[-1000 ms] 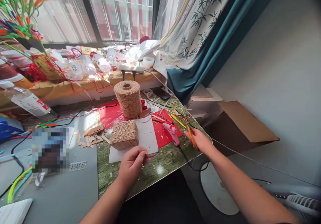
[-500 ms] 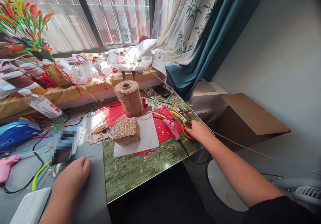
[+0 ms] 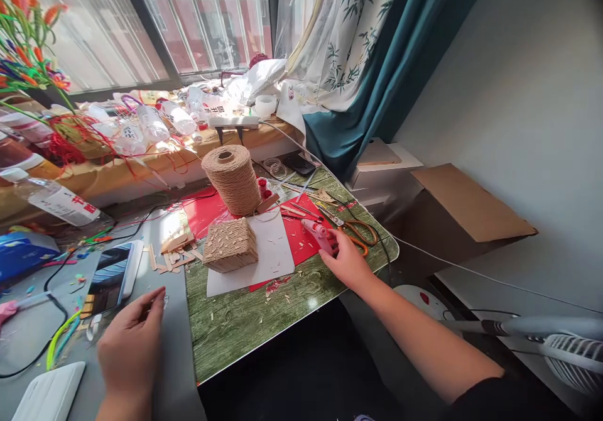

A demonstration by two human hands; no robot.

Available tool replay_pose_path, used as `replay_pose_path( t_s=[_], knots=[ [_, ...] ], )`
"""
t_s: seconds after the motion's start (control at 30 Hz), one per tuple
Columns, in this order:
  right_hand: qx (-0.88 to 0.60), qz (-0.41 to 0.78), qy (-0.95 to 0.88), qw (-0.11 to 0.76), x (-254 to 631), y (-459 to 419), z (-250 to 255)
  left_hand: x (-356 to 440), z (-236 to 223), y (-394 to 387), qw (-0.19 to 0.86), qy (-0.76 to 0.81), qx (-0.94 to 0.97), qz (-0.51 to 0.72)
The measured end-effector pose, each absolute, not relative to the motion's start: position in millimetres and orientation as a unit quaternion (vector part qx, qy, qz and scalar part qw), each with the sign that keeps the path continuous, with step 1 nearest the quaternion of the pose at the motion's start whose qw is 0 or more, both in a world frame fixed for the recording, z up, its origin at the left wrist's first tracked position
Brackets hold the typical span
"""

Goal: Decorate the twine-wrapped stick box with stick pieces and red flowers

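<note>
Far left, bright pipe-cleaner flowers (image 3: 28, 41) blaze up before the barred window (image 3: 217, 22)! Clear plastic bottles (image 3: 153, 124) crowd the sunlit windowsill (image 3: 108, 179), and there's a white power strip (image 3: 233, 122) at its near edge, two black plugs (image 3: 240, 135) in it. Teal curtain (image 3: 405, 63) sweeping down far right, bamboo-print curtain (image 3: 358, 22) beside it! An open cardboard box (image 3: 475, 204) on the right, a fan (image 3: 572, 353) near right; over left, a smartphone (image 3: 109, 276), screen up.

large bottle (image 3: 66, 206): red label characters, too blurred to read | windowsill bottles (image 3: 153, 124): print unreadable
</note>
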State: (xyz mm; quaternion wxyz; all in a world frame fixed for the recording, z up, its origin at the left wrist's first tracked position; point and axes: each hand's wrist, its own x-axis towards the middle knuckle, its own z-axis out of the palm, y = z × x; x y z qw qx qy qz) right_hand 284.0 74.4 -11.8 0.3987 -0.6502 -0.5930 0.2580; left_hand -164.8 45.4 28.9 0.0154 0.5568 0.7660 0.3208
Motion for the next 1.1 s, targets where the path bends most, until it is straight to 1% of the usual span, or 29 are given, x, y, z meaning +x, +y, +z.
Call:
replay_pose_path(
  t_s=[0.03, 0.1, 0.13, 0.17, 0.27, 0.37, 0.5, 0.67, 0.77, 0.93, 1.0, 1.1],
  knots=[
    [-0.648, 0.265, -0.590, 0.403, 281, 77, -15, -148, 28, 43, 0.024, 0.726, 0.597, 0.340],
    [-0.646, 0.267, -0.584, 0.412, 278, 85, -18, -109, 25, 41, 0.087, 0.605, 0.714, 0.342],
    [-0.646, 0.261, -0.584, 0.416, 278, 88, -19, -87, 23, 42, 0.110, 0.534, 0.775, 0.319],
    [-0.645, 0.250, -0.588, 0.419, 277, 92, -19, -65, 21, 44, 0.129, 0.483, 0.823, 0.271],
    [-0.639, 0.206, -0.616, 0.413, 275, 99, -21, -3, 18, 57, 0.122, 0.411, 0.887, 0.170],
    [-0.635, 0.179, -0.632, 0.407, 271, 100, -23, 38, 17, 73, 0.124, 0.425, 0.889, 0.115],
    [-0.618, 0.168, -0.624, 0.447, 267, 96, -26, 54, 17, 88, 0.163, 0.453, 0.872, 0.088],
    [-0.606, 0.209, -0.587, 0.495, 270, 93, -27, 54, 15, 95, 0.200, 0.450, 0.867, 0.074],
    [-0.590, 0.247, -0.575, 0.510, 271, 94, -28, 57, 11, 94, 0.201, 0.446, 0.869, 0.078],
    [-0.566, 0.292, -0.560, 0.529, 273, 97, -27, 57, 9, 90, 0.171, 0.418, 0.884, 0.125],
    [-0.560, 0.305, -0.555, 0.534, 273, 97, -28, 51, 12, 89, 0.201, 0.410, 0.873, 0.170],
    [-0.556, 0.317, -0.547, 0.540, 272, 97, -30, 32, 20, 88, 0.271, 0.442, 0.824, 0.227]
  ],
)
